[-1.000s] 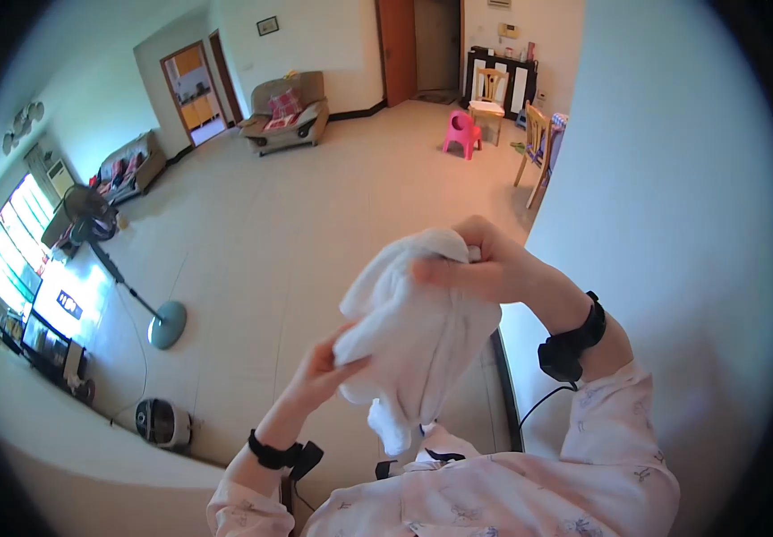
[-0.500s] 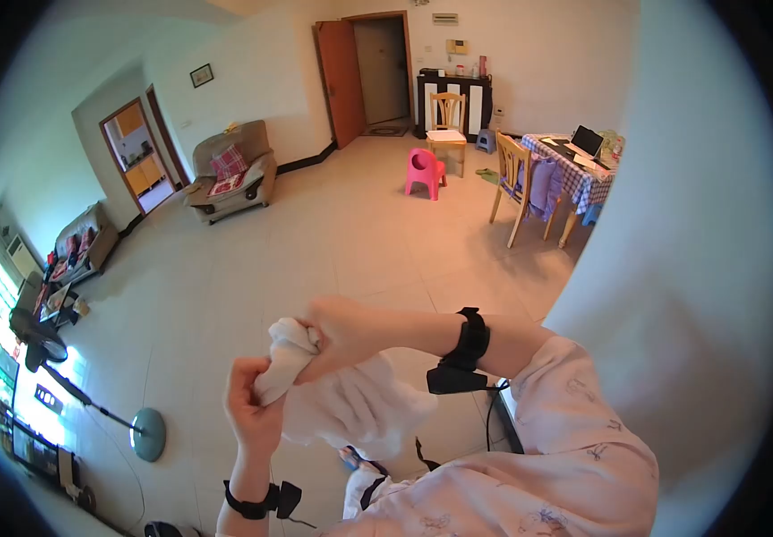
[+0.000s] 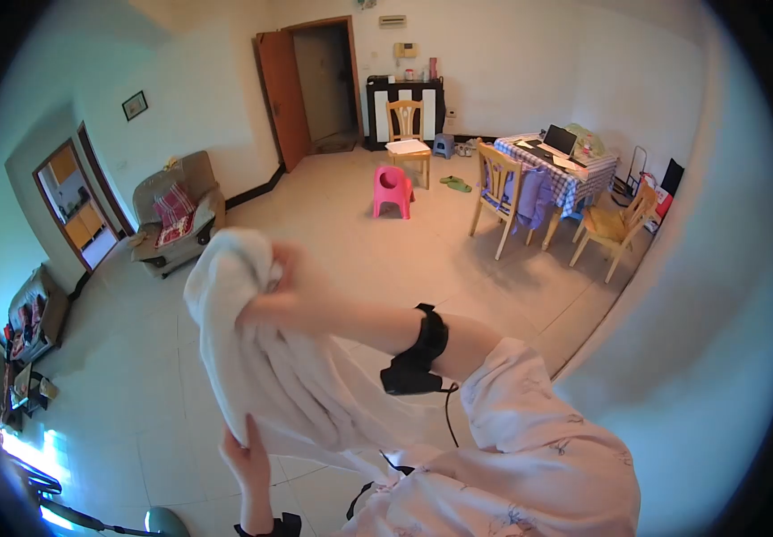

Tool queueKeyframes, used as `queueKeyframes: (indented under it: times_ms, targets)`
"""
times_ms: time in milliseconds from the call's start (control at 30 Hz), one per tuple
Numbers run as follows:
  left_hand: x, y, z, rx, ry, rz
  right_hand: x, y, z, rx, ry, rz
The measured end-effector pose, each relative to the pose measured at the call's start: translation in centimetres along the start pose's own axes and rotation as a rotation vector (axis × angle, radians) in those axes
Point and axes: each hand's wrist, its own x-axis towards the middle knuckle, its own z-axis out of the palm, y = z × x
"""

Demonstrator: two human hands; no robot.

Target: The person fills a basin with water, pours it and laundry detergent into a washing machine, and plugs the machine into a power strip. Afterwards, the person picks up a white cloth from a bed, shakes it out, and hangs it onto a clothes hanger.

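A white cloth (image 3: 265, 376) hangs in soft folds in front of my body. My right hand (image 3: 279, 291) is closed on its bunched upper part, slightly smeared by motion. Lower down, my left hand (image 3: 247, 456) pinches the cloth's left edge, its fingers partly behind the fabric. Both wrists wear black straps, the right one (image 3: 427, 345) carrying a small black box with a cable. The cloth's lower end runs down toward my light pink patterned clothing (image 3: 512, 474).
A pink plastic stool (image 3: 392, 192) and wooden chairs stand ahead on the tiled floor (image 3: 315, 224). To the right is a table with a checked cloth (image 3: 570, 183) and a laptop (image 3: 558, 140). An armchair (image 3: 176, 210) is at left; a wall (image 3: 673, 358) rises close on my right.
My right hand has risen and moved left, drawing the bunched cloth up so that it hangs longer. My left hand is lower. The view has turned to the right.
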Motion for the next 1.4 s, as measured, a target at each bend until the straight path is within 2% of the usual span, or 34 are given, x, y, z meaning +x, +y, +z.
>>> queueKeyframes:
  times_ms: [67, 100, 133, 200, 233, 267, 300, 333, 400, 467, 500, 533, 567, 600, 633, 667, 733, 767, 800, 867, 900, 967, 1000, 1067, 1100, 1133, 1167, 1200, 1267, 1367, 1400]
  targets:
    - [3.7, -2.2, -2.7, 0.058, 0.003, -0.075, 2.6, 2.9, -0.9, 0.154, 0.166, 0.130]
    - [5.5, -3.0, -3.1, 0.078, 0.031, 0.053, 3.9, 3.9, -1.4, 0.159, 0.271, 0.215]
    - [7.1, -3.2, -3.9, 0.098, 0.070, 0.042, 5.2, 4.8, -1.7, 0.171, 0.363, 0.304]
    - [10.2, -4.2, -5.8, 0.286, -0.083, -0.096, 8.1, 8.4, -2.6, 0.119, 0.524, 0.290]
    - [11.4, -6.4, -6.1, 0.137, -0.130, -0.198, 10.0, 10.6, -3.6, 0.156, 0.431, 0.207]
    - [12.3, -7.3, -6.7, 0.202, -0.268, -0.195, 12.1, 12.8, -4.3, 0.193, 0.342, 0.121]
    - [13.2, -8.1, -7.0, 0.260, -0.411, -0.191, 13.8, 14.7, -4.4, 0.219, 0.304, 0.129]
    - [14.1, -9.1, -7.2, 0.270, -0.379, -0.210, 15.6, 16.2, -4.1, 0.273, 0.343, 0.151]
    - [17.2, -11.2, -7.5, 0.454, -0.622, -0.157, 20.0, 20.0, -3.2, 0.331, 0.383, 0.169]
    - [20.2, -12.7, -8.3, 0.512, -0.560, -0.146, 24.1, 25.2, -1.6, 0.287, 0.664, 0.329]
    - [22.2, -13.9, -8.8, 0.569, -0.518, -0.110, 27.0, 28.4, -2.6, 0.210, 0.490, 0.225]
    - [23.3, -16.8, -10.0, 0.380, -0.488, -0.148, 29.2, 25.9, -0.5, 0.172, 0.676, 0.335]
    - [23.8, -20.3, -11.5, 0.187, -0.457, -0.203, 31.8, 27.1, -0.4, 0.170, 0.759, 0.357]
    - [23.8, -22.9, -13.4, 0.037, -0.249, -0.487, 34.2, 28.7, -1.0, 0.298, 0.618, 0.235]
    - [24.6, -24.6, -14.6, -0.105, -0.023, -0.772, 36.5, 29.9, -0.7, 0.317, 0.636, 0.186]
    - [26.4, -24.8, -14.8, -0.112, -0.049, -0.778, 38.6, 31.7, -0.5, 0.295, 0.653, 0.187]
    - [29.6, -24.3, -15.5, -0.499, 0.213, -0.564, 42.5, 35.3, -0.1, 0.409, 0.605, 0.062]
    - [32.1, -22.4, -15.9, -0.470, -0.188, -0.322, 43.9, 36.7, -0.5, 0.430, 0.630, 0.080]
    - [34.6, -22.2, -16.5, -0.477, -0.203, -0.330, 45.2, 37.9, -0.6, 0.416, 0.641, 0.082]
    - [38.6, -22.9, -18.7, 0.451, -0.512, -0.523, 47.1, 40.4, -0.3, 0.492, 0.610, 0.020]
    - [40.1, -24.2, -20.2, 0.460, -0.535, -0.523, 47.8, 41.7, 0.2, 0.487, 0.634, 0.021]
    - [44.1, -28.3, -22.4, 0.444, -0.396, -0.602, 49.9, 43.2, 0.3, 0.318, 0.701, 0.029]
    - [45.3, -30.8, -23.9, 0.442, -0.419, -0.588, 50.6, 43.7, -0.5, 0.300, 0.719, 0.018]
    - [48.6, -38.0, -28.9, 0.814, -0.490, -0.551, 53.1, 45.6, -1.8, 0.228, 0.934, -0.035]
    - [50.2, -41.3, -31.2, 0.816, -0.498, -0.532, 53.7, 45.7, -2.5, 0.198, 0.902, -0.058]
    - [51.5, -44.6, -33.1, 0.476, -0.358, -0.548, 54.2, 46.3, -3.2, 0.167, 0.898, -0.067]
    - [52.9, -44.8, -33.9, 0.137, -0.212, -0.566, 54.3, 46.9, -4.0, 0.139, 0.909, -0.089]
    - [53.6, -44.7, -34.7, 0.143, -0.206, -0.580, 54.4, 47.7, -4.6, 0.117, 0.920, -0.102]
    - [56.5, -38.2, -32.7, -0.044, 0.131, -0.569, 54.7, 49.3, -6.0, 0.073, 0.915, -0.120]
    - [58.8, -38.9, -34.7, -0.019, 0.346, -0.601, 55.9, 52.3, -8.8, 0.037, 0.894, -0.163]
    - [60.1, -39.1, -36.4, 0.057, -0.111, -0.464, 57.0, 53.7, -9.7, 0.035, 0.885, -0.169]
